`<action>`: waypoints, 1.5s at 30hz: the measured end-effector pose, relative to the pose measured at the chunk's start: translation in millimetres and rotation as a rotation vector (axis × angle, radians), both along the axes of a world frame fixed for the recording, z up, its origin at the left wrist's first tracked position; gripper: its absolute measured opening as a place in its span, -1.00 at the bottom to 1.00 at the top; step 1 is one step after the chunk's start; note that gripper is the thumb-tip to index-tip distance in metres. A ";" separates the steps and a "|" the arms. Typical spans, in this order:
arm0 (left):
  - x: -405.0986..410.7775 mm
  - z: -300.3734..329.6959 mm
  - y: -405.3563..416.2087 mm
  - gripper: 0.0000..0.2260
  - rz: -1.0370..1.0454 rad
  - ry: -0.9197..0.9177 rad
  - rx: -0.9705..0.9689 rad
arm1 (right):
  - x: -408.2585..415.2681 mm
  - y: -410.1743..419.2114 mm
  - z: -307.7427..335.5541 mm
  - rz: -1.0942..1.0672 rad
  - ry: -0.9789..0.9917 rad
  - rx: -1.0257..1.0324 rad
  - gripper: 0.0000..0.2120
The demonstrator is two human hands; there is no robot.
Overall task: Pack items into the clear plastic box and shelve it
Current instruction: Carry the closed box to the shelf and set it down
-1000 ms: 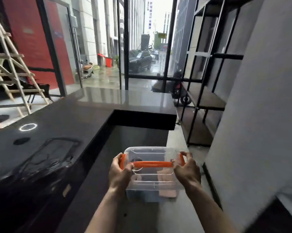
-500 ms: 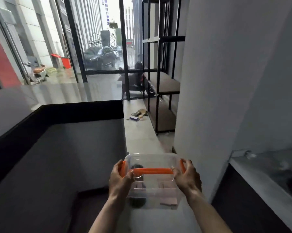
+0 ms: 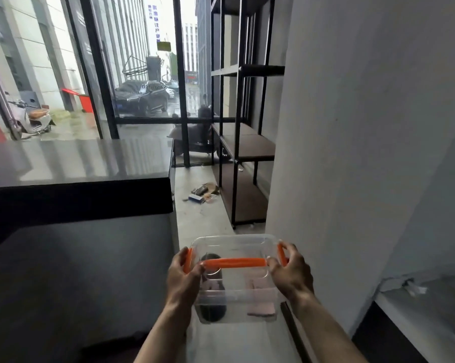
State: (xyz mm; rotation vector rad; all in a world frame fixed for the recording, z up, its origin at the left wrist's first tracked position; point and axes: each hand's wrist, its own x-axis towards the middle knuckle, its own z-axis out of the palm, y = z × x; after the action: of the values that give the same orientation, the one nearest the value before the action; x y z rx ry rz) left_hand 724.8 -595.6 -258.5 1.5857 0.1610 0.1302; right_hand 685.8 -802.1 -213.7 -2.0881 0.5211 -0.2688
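I have the box (image 3: 234,281) carried at waist height, left hand (image 3: 182,276) and right hand (image 3: 290,273) each clenched on an orange end clip, its long axis running hand to hand. The shelf (image 3: 247,145) stands ahead, slightly right, well apart; the right hand is nearer. Forearms reach forward, level.

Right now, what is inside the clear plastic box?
Through the clear plastic box a dark rounded item shows at left and a pinkish flat item at right. The orange handle and lid glare hide any details.
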 end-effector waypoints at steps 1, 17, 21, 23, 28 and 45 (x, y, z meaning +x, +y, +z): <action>24.8 -2.1 -0.6 -0.34 0.005 0.000 -0.012 | 25.6 1.1 -0.7 0.005 0.001 0.009 -0.47; 455.3 15.7 -42.4 -0.33 -0.019 -0.005 -0.008 | 440.3 -35.8 18.2 -0.053 0.017 0.029 -0.50; 562.0 6.8 -64.8 -0.37 0.005 -0.016 0.008 | 555.9 -61.5 3.3 -0.048 -0.016 0.009 -0.50; 619.3 6.6 -75.6 -0.37 0.030 -0.022 0.026 | 619.5 -72.7 -1.9 -0.015 -0.044 0.026 -0.48; 764.0 24.3 -97.9 -0.43 0.106 -0.022 0.065 | 781.6 -100.9 8.5 0.070 -0.057 0.039 -0.47; 1229.1 7.6 -15.1 -0.39 0.296 0.002 0.013 | 1290.3 -20.4 -6.7 0.286 -0.105 0.083 -0.47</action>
State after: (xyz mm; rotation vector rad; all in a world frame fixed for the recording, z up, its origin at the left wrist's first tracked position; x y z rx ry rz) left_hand 1953.9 -610.7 -250.9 1.5671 0.3973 0.3604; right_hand 1976.1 -822.6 -220.4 -2.0249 0.1648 -0.1854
